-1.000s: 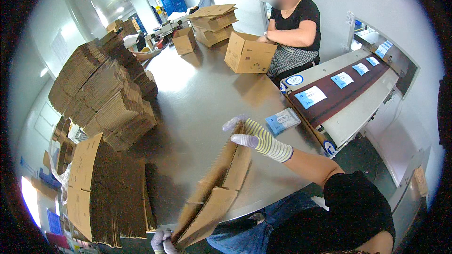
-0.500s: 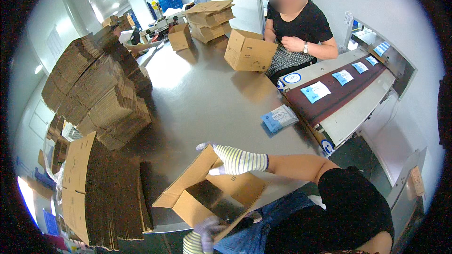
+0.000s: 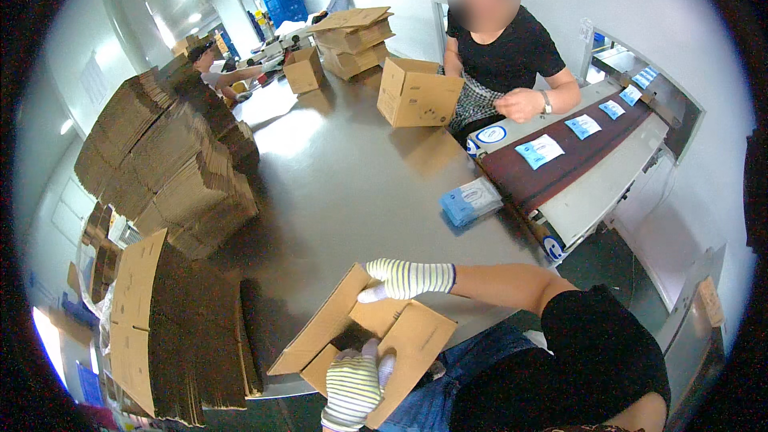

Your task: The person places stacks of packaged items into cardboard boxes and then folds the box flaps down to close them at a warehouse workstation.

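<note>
Both my hands wear striped gloves and work on a brown cardboard box (image 3: 416, 336), tilted at the near edge of the metal table with its top flaps up. My right hand (image 3: 408, 280) grips the far top edge, thumb inside and fingers outside. My left hand (image 3: 352, 388) closes on the near side, its fingertips by the flap at the opening. The box's inside is dark and partly hidden by my left hand. Beyond my right hand lies a small pile of blue-and-white packets (image 3: 470, 203) on the table (image 3: 352, 192).
Tall stacks of flattened cartons (image 3: 180, 328) line the left. A belt conveyor (image 3: 552, 168) carries packets at the right. Across the table a co-worker (image 3: 508, 56) sits by an open box (image 3: 416, 96). More boxes (image 3: 352, 40) and other people (image 3: 216, 76) are farther back.
My left hand has moved up onto the near flap, which has swung inward over the opening. The box and my right hand have shifted slightly. A person at the far left has come into view.
</note>
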A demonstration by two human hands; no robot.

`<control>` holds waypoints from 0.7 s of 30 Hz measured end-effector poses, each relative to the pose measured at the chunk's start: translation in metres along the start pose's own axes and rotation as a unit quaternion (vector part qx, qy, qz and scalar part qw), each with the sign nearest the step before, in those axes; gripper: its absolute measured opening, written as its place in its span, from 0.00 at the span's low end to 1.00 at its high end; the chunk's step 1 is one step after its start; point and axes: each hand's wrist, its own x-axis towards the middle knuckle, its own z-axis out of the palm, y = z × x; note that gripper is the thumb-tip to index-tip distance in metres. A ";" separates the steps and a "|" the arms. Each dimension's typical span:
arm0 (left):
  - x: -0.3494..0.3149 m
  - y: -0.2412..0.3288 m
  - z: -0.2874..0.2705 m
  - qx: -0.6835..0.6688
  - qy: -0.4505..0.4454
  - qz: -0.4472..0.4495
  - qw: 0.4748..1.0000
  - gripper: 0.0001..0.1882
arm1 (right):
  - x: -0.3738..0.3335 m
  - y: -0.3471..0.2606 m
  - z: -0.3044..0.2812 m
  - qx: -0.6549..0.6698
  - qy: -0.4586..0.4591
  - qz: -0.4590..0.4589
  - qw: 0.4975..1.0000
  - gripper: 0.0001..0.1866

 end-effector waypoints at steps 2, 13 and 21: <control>-0.004 -0.001 -0.002 0.014 -0.073 -0.034 0.997 0.26 | 0.001 0.004 0.004 0.069 -0.002 -0.008 0.998 0.20; -0.042 -0.002 0.025 -0.336 0.595 -0.245 0.687 0.22 | -0.015 -0.034 0.015 0.039 0.163 -0.158 0.973 0.37; -0.017 -0.017 0.189 -0.463 0.390 -0.220 0.765 0.29 | -0.001 -0.077 0.009 -0.281 0.078 -0.181 0.939 0.30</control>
